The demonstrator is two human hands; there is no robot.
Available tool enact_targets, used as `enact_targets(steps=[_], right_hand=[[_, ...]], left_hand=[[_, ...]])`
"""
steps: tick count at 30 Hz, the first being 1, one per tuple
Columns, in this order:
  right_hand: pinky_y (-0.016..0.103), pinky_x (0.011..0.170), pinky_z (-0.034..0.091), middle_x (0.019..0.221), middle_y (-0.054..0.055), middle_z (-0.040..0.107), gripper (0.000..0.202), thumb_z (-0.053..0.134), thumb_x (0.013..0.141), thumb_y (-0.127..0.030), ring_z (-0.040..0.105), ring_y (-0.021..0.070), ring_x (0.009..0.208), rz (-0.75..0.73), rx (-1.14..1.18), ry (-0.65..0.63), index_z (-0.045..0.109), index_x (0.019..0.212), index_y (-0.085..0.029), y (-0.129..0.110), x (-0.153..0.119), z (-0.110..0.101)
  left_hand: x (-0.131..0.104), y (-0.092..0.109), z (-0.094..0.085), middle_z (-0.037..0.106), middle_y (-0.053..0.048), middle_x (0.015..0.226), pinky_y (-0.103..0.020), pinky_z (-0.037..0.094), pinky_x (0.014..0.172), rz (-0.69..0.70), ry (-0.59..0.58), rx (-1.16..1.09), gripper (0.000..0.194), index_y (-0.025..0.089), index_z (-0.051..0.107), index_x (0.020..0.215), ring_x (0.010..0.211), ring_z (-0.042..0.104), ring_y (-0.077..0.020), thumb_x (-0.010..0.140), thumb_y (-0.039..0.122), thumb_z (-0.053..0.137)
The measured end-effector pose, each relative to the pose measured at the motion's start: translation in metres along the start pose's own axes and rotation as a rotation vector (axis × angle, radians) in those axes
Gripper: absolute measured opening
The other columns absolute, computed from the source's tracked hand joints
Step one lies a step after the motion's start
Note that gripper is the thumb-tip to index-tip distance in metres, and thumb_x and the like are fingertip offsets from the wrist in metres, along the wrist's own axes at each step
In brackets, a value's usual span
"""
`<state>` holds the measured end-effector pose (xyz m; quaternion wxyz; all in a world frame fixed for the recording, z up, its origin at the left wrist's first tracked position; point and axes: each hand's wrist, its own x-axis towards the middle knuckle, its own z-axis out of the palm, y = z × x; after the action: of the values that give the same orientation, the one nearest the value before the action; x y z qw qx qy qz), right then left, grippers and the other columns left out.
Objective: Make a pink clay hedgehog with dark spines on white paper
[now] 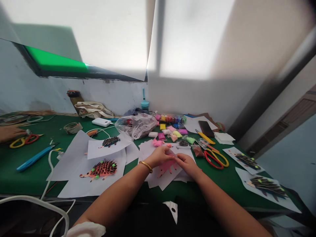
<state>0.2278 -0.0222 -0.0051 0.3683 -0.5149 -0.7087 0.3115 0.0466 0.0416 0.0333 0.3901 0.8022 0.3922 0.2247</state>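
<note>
My left hand (161, 156), with a gold bangle (146, 166) on its wrist, meets my right hand (188, 165) over white paper (161, 185). The fingers of both are closed, tips together; whatever small thing they pinch is hidden. Just below them a pink clay animal shape (165, 168) lies flat on the paper, partly covered by my hands. A lump of pink clay (157, 142) sits behind my left hand. Beyond my fingers are several small packs of coloured clay, among them a purple one (183, 131) and a green one (190, 140).
Red-and-yellow scissors (215, 159) and a yellow cutter (206, 138) lie at right, near a dark phone (205, 128). Finished hedgehog pictures (105, 169) rest on paper at left. Another person's hand (12, 133) is at far left, by a blue cutter (37, 158). A plastic bag (138, 126) stands behind.
</note>
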Motion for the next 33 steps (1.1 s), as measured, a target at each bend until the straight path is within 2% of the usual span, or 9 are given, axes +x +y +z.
enact_targets(steps=[6, 15, 20, 24, 28, 33], right_hand=[[0.027, 0.062, 0.039, 0.068, 0.001, 0.063, 0.041, 0.046, 0.089, -0.053, 0.055, 0.0178, 0.068, 0.030, 0.005, 0.010, 0.066, 0.078, -0.019, 0.001, 0.001, 0.002], [0.027, 0.068, 0.040, 0.074, 0.002, 0.065, 0.042, 0.041, 0.092, -0.052, 0.057, 0.0193, 0.076, -0.025, 0.066, -0.003, 0.064, 0.078, -0.019, 0.005, 0.001, 0.000], [0.026, 0.060, 0.036, 0.064, 0.000, 0.060, 0.042, 0.045, 0.089, -0.054, 0.051, 0.0162, 0.064, 0.027, 0.023, 0.022, 0.061, 0.071, -0.019, 0.007, 0.002, 0.002], [0.027, 0.061, 0.037, 0.065, 0.000, 0.059, 0.045, 0.046, 0.088, -0.057, 0.052, 0.0171, 0.065, 0.027, 0.064, 0.085, 0.060, 0.069, -0.019, 0.008, 0.000, 0.001], [0.029, 0.060, 0.039, 0.069, 0.002, 0.061, 0.054, 0.032, 0.092, -0.061, 0.055, 0.0188, 0.065, 0.064, 0.199, 0.070, 0.063, 0.076, -0.020, 0.008, -0.001, -0.001], [0.029, 0.068, 0.040, 0.072, 0.002, 0.059, 0.043, 0.048, 0.085, -0.059, 0.054, 0.0198, 0.073, 0.056, 0.138, 0.114, 0.062, 0.073, -0.019, 0.008, 0.006, -0.003]], left_hand=[[0.002, -0.011, -0.006, 0.060, 0.000, 0.068, -0.025, 0.037, 0.059, -0.035, -0.104, -0.158, 0.033, 0.015, 0.064, 0.071, 0.066, 0.053, -0.0147, 0.075, 0.048, 0.064], [0.001, -0.002, 0.002, 0.069, -0.003, 0.077, -0.025, 0.041, 0.063, 0.029, -0.077, -0.183, 0.021, 0.015, 0.074, 0.078, 0.072, 0.059, -0.0162, 0.075, 0.033, 0.063], [0.004, -0.002, 0.001, 0.061, 0.000, 0.066, -0.025, 0.037, 0.059, 0.044, -0.042, -0.134, 0.027, 0.015, 0.068, 0.070, 0.066, 0.052, -0.0140, 0.078, 0.040, 0.059], [0.003, -0.010, -0.005, 0.052, 0.003, 0.062, -0.025, 0.033, 0.055, 0.009, -0.093, -0.157, 0.037, 0.015, 0.062, 0.067, 0.060, 0.045, -0.0114, 0.077, 0.051, 0.060], [0.001, -0.015, -0.009, 0.055, 0.002, 0.066, -0.024, 0.034, 0.056, -0.023, -0.104, -0.162, 0.033, 0.015, 0.065, 0.073, 0.062, 0.047, -0.0119, 0.072, 0.048, 0.065], [0.000, -0.004, -0.012, 0.056, 0.002, 0.065, -0.024, 0.032, 0.055, -0.003, -0.104, -0.030, 0.027, 0.015, 0.067, 0.071, 0.062, 0.047, -0.0120, 0.071, 0.042, 0.064]])
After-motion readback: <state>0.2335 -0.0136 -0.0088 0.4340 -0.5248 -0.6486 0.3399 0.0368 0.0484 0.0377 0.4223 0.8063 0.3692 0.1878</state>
